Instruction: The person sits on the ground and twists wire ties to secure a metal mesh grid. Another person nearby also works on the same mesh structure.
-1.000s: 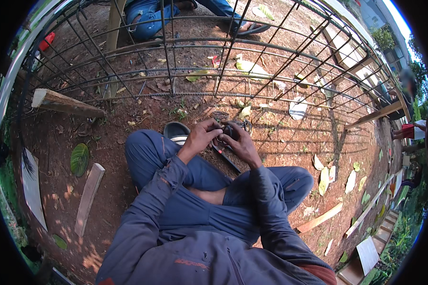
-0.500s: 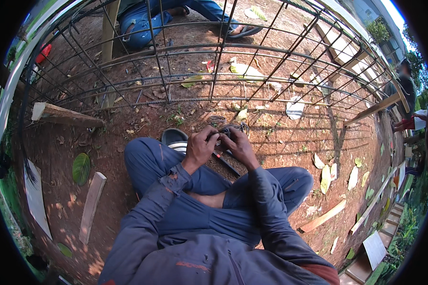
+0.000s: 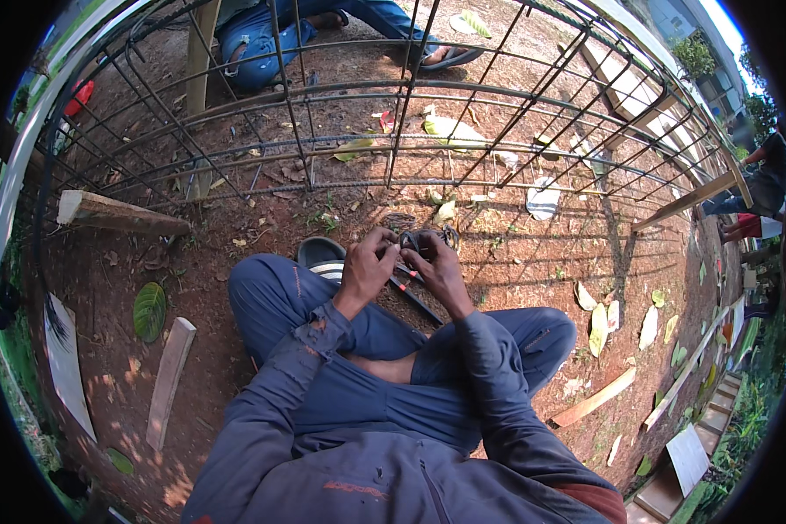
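Both hands are raised close together in front of my crossed legs. My left hand (image 3: 368, 269) is closed in a pinch, with its fingertips near the right ones; what sits in them is too small to make out. My right hand (image 3: 438, 272) is closed around a dark, thin loop (image 3: 407, 241) that looks like wire. Just beyond the fingers, a dark bundle of wire (image 3: 448, 236) lies on the soil, partly hidden. Under my hands rests a tool with long dark handles (image 3: 421, 306) and red-orange marks, its head covered. A striped slide sandal (image 3: 323, 258) is beside my left hand.
A cage of steel reinforcing bars (image 3: 397, 109) spans the ground ahead, propped on wooden stakes (image 3: 131, 215). Behind it is a person's leg in torn blue trousers (image 3: 262, 59). Wood offcuts (image 3: 169, 380) and leaves (image 3: 597, 330) lie around me. Other people (image 3: 764, 179) are at far right.
My fingertips have drawn slightly apart, and my left hand has lifted a little. At far right, a person has bent or moved lower. The cage and tool stay put.
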The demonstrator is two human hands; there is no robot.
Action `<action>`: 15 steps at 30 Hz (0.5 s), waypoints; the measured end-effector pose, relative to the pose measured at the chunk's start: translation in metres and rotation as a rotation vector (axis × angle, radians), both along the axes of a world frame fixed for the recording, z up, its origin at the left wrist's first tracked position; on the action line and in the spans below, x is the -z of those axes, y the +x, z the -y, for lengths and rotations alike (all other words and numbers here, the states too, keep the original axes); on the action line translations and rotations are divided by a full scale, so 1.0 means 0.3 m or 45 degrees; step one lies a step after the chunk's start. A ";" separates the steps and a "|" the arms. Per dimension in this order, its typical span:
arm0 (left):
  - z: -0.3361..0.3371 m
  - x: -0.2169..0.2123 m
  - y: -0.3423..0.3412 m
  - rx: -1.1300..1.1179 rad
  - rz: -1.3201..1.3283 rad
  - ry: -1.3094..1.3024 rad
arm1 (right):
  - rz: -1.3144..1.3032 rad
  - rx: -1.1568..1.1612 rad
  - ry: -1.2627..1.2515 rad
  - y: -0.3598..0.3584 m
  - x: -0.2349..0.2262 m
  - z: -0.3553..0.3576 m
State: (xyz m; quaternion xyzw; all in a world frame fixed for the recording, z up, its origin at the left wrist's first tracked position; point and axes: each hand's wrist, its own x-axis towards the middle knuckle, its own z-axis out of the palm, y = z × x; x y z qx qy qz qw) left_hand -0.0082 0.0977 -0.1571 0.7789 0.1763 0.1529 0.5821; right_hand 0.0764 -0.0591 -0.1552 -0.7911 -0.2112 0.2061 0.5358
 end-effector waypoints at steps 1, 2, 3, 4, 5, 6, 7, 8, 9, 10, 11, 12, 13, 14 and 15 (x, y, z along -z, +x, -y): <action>-0.001 0.009 0.002 0.006 0.018 0.014 | 0.008 0.002 -0.012 -0.001 0.002 -0.002; -0.001 0.018 0.002 0.012 0.037 0.029 | 0.017 0.004 -0.024 -0.002 0.005 -0.003; -0.001 0.026 0.002 0.009 0.031 0.009 | 0.028 0.005 -0.006 0.000 0.006 -0.004; 0.001 0.021 0.003 0.008 0.025 -0.010 | 0.039 0.009 0.012 0.002 0.008 -0.004; 0.002 0.015 0.003 0.008 0.019 -0.029 | 0.049 0.013 0.031 0.003 0.009 -0.004; 0.002 0.010 0.003 0.014 0.017 -0.045 | 0.083 0.007 0.016 0.004 0.011 -0.002; 0.003 0.004 0.002 0.022 0.016 -0.061 | 0.117 0.002 0.001 0.007 0.015 0.002; 0.004 0.000 0.003 0.029 0.014 -0.077 | 0.151 -0.003 -0.013 0.008 0.020 0.005; 0.006 0.002 0.004 0.026 0.013 -0.083 | 0.113 0.010 0.010 0.009 0.027 0.007; 0.007 0.003 0.005 0.023 0.011 -0.089 | 0.076 0.024 0.034 0.009 0.033 0.005; 0.007 0.004 0.006 0.021 0.010 -0.094 | 0.038 0.038 0.057 0.009 0.038 0.005; 0.008 0.005 0.005 0.028 0.008 -0.140 | 0.050 0.046 0.034 0.009 0.043 0.008; 0.008 -0.002 0.004 0.033 0.006 -0.185 | 0.061 0.053 0.009 0.008 0.035 0.007; 0.008 -0.008 0.003 0.037 0.004 -0.231 | 0.073 0.059 -0.015 0.007 0.027 0.006; 0.007 -0.007 0.004 0.035 0.008 -0.228 | 0.054 0.059 0.012 0.005 0.018 0.006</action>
